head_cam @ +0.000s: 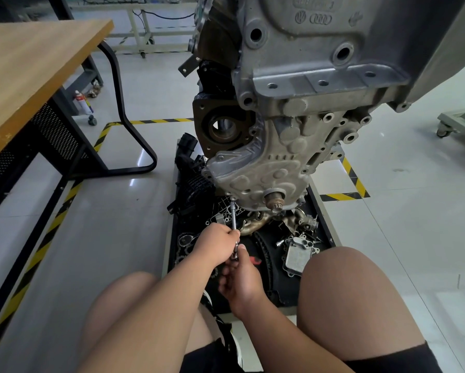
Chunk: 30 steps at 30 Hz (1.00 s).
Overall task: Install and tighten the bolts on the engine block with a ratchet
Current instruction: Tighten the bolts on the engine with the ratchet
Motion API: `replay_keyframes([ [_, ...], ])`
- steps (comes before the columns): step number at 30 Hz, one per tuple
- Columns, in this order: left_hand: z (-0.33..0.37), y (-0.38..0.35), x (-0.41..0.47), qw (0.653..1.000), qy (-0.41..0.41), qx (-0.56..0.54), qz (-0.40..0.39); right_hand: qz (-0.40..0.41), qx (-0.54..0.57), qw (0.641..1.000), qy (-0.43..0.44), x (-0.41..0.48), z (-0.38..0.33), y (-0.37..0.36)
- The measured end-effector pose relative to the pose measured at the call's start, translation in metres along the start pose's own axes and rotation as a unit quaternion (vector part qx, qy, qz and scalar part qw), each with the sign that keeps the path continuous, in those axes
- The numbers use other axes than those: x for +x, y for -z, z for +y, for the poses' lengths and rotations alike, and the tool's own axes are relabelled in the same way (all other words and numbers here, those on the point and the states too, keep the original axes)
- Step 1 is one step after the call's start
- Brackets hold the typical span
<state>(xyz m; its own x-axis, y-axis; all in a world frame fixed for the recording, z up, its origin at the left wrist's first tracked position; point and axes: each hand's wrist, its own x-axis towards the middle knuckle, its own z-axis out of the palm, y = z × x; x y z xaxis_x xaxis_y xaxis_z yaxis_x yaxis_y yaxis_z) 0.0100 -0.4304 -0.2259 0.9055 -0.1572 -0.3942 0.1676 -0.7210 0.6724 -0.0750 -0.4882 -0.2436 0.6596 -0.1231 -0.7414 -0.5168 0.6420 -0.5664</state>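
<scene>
Fingers [232, 235] of the left hand [216, 244] curled round the lower part of a thin steel extension bar [234, 218], pinching it just above the ratchet [236, 254] head; right hand [240, 282] below it at 6 o'clock, thumb up against the ratchet head, remaining fingers wrapped round the red-tipped handle, mostly hidden by the palm. Bar runs up toward 12 o'clock, slightly tilted, socket end touching the rim at 7 o'clock of the silver cover [255, 173] on the engine block [306, 76]; bolt head under socket too small to tell. Engine block fills centre to 1 o'clock, upright over a black tray [323, 232]; splined shaft stub [275, 202] sticks out of the cover at 3 o'clock of the socket. Tray holds loose parts: finned silver cooler [300, 255] at 3 o'clock of the hands, bronze-coloured manifold pipe [255, 224] behind the bar, black plastic intake piece [191, 181] at 11 o'clock of the hands. Wooden desk [32, 71] at 10 o'clock, well apart from the block, black tube leg; spray can [84, 102] on the floor [118, 224] beneath it. Yellow-black hazard tape [356, 181] on the floor round the tray. White wheeled frame [457, 122] at 2 o'clock edge, another white frame far back at 12 o'clock. Bare knees at 7 and 4 o'clock, black shorts at the bottom edge
</scene>
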Motion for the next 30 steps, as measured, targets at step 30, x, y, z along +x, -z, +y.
replay_keyframes([
  [30,0.0031,-0.0012,-0.0033,0.999,-0.003,-0.041,-0.033,0.011,0.017,1.0,-0.008,0.0023,0.0003,0.0013],
])
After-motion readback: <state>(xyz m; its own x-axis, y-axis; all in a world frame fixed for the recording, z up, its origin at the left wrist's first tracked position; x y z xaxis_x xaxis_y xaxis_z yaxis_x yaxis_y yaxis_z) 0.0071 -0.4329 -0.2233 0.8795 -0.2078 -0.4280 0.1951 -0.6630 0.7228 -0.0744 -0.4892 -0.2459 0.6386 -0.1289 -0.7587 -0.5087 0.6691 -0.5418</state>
